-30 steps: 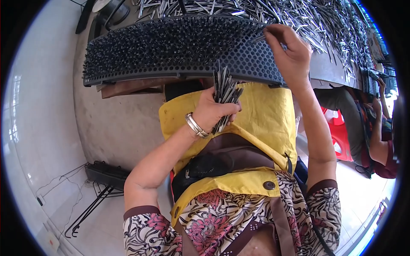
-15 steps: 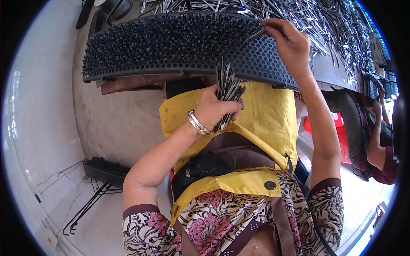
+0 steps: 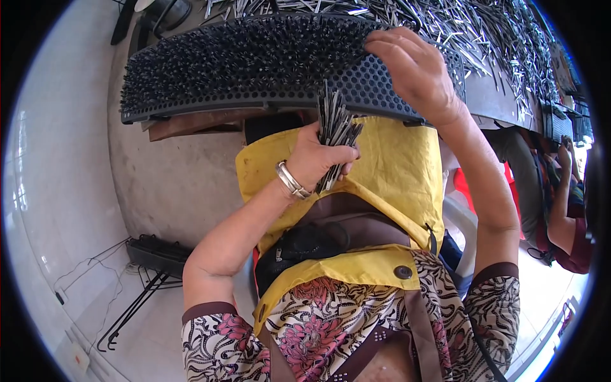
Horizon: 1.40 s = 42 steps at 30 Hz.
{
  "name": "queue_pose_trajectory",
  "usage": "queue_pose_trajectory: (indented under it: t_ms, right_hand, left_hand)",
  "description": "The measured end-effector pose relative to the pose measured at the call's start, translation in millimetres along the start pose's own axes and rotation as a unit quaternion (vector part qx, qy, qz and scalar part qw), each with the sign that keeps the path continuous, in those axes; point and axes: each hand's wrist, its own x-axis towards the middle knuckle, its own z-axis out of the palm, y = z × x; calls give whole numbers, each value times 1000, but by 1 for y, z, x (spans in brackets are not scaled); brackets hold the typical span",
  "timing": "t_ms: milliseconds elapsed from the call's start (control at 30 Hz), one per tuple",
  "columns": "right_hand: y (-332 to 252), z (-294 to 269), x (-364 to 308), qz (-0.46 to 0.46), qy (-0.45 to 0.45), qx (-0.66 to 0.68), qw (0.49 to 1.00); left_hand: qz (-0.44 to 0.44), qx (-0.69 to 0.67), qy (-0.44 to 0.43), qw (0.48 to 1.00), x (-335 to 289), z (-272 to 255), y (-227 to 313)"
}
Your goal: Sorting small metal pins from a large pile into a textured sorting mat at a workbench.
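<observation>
My left hand is closed around a bundle of thin dark strips, held upright over the yellow apron. Beyond it lies a long black perforated tray, its left and middle holes packed with upright dark strips. Bare holes show toward the tray's right end. At the border between filled and bare holes is my right hand, with its fingertips bent down and pressed together against the strips. Whatever those fingers hold is hidden behind them.
Loose strips lie in a heap on the table behind and right of the tray. A round dark container stands at the far left. Another person's arm is at the right edge. A folded black stand sits on the floor at left.
My right hand has moved left and turned down onto the tray. The strip that showed between its fingers is out of sight. My left hand with the bundle has hardly moved.
</observation>
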Motion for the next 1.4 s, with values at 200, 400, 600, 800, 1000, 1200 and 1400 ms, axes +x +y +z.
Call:
queue_pose_trajectory:
  t_ms: [200, 400, 600, 800, 1000, 1200, 1400]
  right_hand:
    - [-7, 10, 0, 233, -4, 129, 964]
    - [2, 21, -11, 358, 25, 220, 907]
    - [-8, 15, 8, 340, -26, 105, 934]
    - [-7, 21, 10, 359, -22, 190, 913]
    - [-5, 21, 11, 293, -27, 94, 951]
    - [-6, 14, 20, 351, -8, 64, 934]
    - [1, 18, 0, 382, -51, 65, 921]
  left_hand:
    - [15, 6, -21, 1000, -1, -2, -2]
    - [16, 15, -23, 1000, -2, -1, -1]
    - [13, 10, -12, 1000, -3, 1, 1]
    - [20, 9, -18, 1000, -3, 3, 0]
    - [23, 16, -18, 999, -3, 3, 1]
    - [21, 17, -17, 999, -3, 2, 1]
    - [10, 16, -7, 1000, -2, 2, 0]
